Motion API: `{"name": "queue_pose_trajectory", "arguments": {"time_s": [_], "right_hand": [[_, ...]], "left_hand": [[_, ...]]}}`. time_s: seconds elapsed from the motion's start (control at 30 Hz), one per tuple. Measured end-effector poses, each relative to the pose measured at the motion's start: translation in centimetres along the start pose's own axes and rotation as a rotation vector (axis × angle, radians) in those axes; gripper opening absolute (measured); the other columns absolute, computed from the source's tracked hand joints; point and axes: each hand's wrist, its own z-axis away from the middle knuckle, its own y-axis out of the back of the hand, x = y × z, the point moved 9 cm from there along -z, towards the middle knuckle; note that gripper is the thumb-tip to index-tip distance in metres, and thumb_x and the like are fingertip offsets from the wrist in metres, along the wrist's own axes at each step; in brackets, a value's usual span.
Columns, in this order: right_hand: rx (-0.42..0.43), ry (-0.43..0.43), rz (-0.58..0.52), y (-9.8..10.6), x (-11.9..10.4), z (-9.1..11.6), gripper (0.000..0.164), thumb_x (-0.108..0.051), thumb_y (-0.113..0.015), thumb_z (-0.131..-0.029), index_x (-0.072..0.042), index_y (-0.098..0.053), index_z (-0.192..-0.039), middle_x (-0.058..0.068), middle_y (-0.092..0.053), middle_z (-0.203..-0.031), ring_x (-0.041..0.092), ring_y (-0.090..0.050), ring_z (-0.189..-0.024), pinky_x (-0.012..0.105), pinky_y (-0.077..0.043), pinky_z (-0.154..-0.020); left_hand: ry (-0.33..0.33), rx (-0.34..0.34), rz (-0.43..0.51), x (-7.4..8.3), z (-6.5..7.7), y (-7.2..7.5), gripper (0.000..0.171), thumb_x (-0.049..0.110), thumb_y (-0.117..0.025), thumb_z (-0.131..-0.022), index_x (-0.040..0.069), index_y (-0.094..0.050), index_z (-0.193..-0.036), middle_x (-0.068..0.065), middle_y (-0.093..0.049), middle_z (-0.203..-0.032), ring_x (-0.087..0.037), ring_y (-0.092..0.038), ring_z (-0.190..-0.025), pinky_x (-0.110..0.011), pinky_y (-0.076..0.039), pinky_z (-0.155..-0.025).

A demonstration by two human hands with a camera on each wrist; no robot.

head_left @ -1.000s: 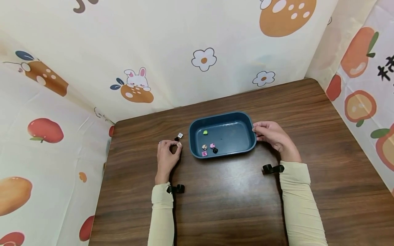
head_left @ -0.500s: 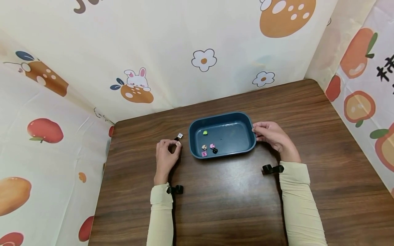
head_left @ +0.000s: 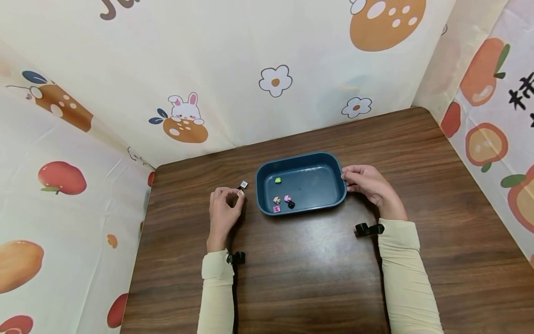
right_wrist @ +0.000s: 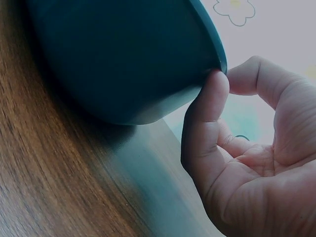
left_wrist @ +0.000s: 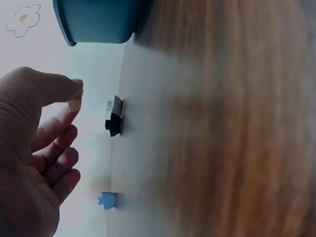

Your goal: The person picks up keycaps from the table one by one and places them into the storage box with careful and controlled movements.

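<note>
Between thumb and forefinger, my left hand (head_left: 223, 211) pinches a small beige keycap (left_wrist: 74, 103), held above the table just left of the tray. Its other fingers curl loosely in the left wrist view. Close by on the table lie a white keycap (head_left: 244, 184) and a black keycap (left_wrist: 113, 124), the black one partly hidden by my fingers from above. My right hand (head_left: 369, 185) grips the right end of the dark blue tray (head_left: 301, 211), thumb and forefinger pinching its rim (right_wrist: 223, 61).
Inside the tray lie a green keycap (head_left: 278, 180), a beige one (head_left: 277, 200), a magenta one (head_left: 276, 209), a pink one (head_left: 288, 198) and a black one (head_left: 291, 204). A light blue keycap (left_wrist: 107, 200) lies on the wooden table (head_left: 308, 269). Printed curtains (head_left: 233, 69) border the table.
My left hand has drifted slightly left with the beige keycap still pinched. The right hand and the tray stay nearly where they were.
</note>
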Motion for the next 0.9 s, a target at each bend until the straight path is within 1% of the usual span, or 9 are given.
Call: {"name": "queue_pose_trajectory", "arguments": {"time_s": [0.13,0.23,0.43,0.57,0.8,0.9], "right_hand": [[0.006,-0.008,0.009,0.0,0.0,0.0,0.023,-0.009,-0.054,-0.104,0.006,-0.057,-0.122,-0.013,-0.068,-0.084,0.001,-0.063,-0.075,0.019,-0.058,-0.070],[0.007,-0.015,0.010,0.0,0.0,0.0,0.025,-0.009,-0.054,-0.104,0.007,-0.056,-0.124,-0.013,-0.068,-0.085,0.001,-0.063,-0.075,0.019,-0.058,-0.070],[0.005,-0.028,0.002,0.0,0.2,0.0,0.025,-0.008,-0.054,-0.103,0.007,-0.057,-0.123,-0.011,-0.068,-0.084,0.001,-0.063,-0.074,0.018,-0.058,-0.069],[0.009,-0.026,-0.003,0.0,0.2,-0.1,0.023,-0.007,-0.054,-0.102,0.006,-0.059,-0.121,-0.011,-0.068,-0.084,0.002,-0.063,-0.074,0.018,-0.058,-0.068],[0.005,-0.027,0.008,0.0,0.2,-0.1,0.028,-0.008,-0.054,-0.103,0.010,-0.056,-0.125,-0.011,-0.067,-0.084,0.001,-0.063,-0.074,0.017,-0.058,-0.069],[0.008,-0.031,0.013,0.0,0.1,-0.1,0.029,-0.008,-0.054,-0.103,0.010,-0.056,-0.125,-0.011,-0.067,-0.084,0.001,-0.062,-0.074,0.017,-0.058,-0.069]], "left_hand": [[-0.006,-0.001,0.000,0.3,-0.1,0.2,0.021,0.031,-0.078,-0.096,0.013,-0.079,-0.105,-0.009,-0.066,-0.115,-0.031,-0.055,-0.111,-0.048,-0.045,-0.094],[-0.009,-0.006,-0.002,0.5,0.0,0.3,0.021,0.031,-0.078,-0.095,0.013,-0.079,-0.105,-0.009,-0.066,-0.115,-0.030,-0.055,-0.111,-0.048,-0.045,-0.094],[-0.011,-0.018,0.007,1.1,0.3,0.3,0.020,0.030,-0.079,-0.095,0.012,-0.079,-0.105,-0.009,-0.066,-0.115,-0.030,-0.055,-0.111,-0.048,-0.045,-0.095],[-0.039,-0.016,0.017,1.6,0.2,0.4,0.021,0.029,-0.079,-0.095,0.011,-0.079,-0.105,-0.010,-0.066,-0.115,-0.031,-0.055,-0.111,-0.048,-0.046,-0.095],[-0.052,-0.006,0.025,2.2,0.0,0.9,0.020,0.028,-0.079,-0.095,0.010,-0.079,-0.104,-0.012,-0.065,-0.114,-0.033,-0.056,-0.111,-0.049,-0.046,-0.095],[-0.068,-0.008,0.031,2.4,-0.1,1.0,0.020,0.028,-0.079,-0.094,0.010,-0.079,-0.102,-0.011,-0.066,-0.113,-0.033,-0.056,-0.112,-0.048,-0.046,-0.096]]}}
